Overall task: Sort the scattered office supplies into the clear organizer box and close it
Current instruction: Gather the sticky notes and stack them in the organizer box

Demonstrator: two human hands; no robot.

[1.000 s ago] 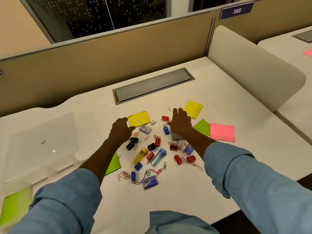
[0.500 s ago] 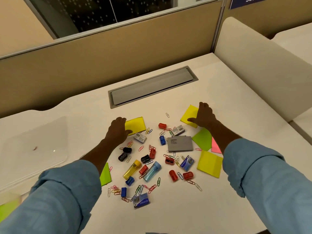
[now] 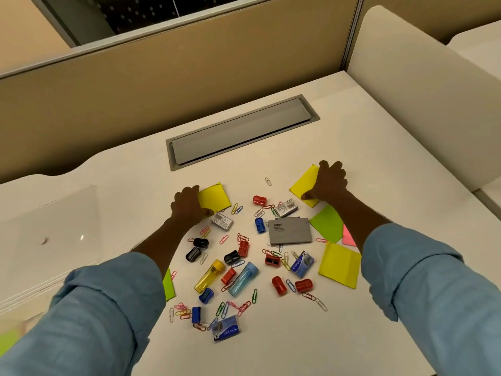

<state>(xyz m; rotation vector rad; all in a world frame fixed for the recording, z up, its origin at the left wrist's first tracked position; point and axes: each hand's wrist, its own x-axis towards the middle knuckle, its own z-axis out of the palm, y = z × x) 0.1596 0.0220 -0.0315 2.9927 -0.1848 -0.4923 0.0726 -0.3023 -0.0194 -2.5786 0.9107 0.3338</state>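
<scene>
Nearest us on the tabletop [image 3: 271,348] lie a blue staple box [image 3: 226,332] and loose paper clips, too many and too tangled to count. Beyond them we count two long clear tubes, one yellow [image 3: 209,276] and one blue [image 3: 242,278], a second blue staple box [image 3: 302,264] and a grey Camlin box [image 3: 289,230]. Of the sticky-note pads we count seven showing: three yellow, two green, one pink sliver and a green blur at the lower left edge. The clear organizer box [image 3: 46,234] sits well apart at the far left, apparently open. Farther out, our left hand [image 3: 188,206] rests on a yellow pad [image 3: 215,198] with fingers curled at its near edge, and our right hand [image 3: 329,183] lies spread flat on another yellow pad [image 3: 305,185]; we cannot tell whether either pad is actually gripped. We judge the pad-collecting step to be in hand. The next move calls for pinching each pad by its edge, lifting it clear and carrying it left to the box.
</scene>
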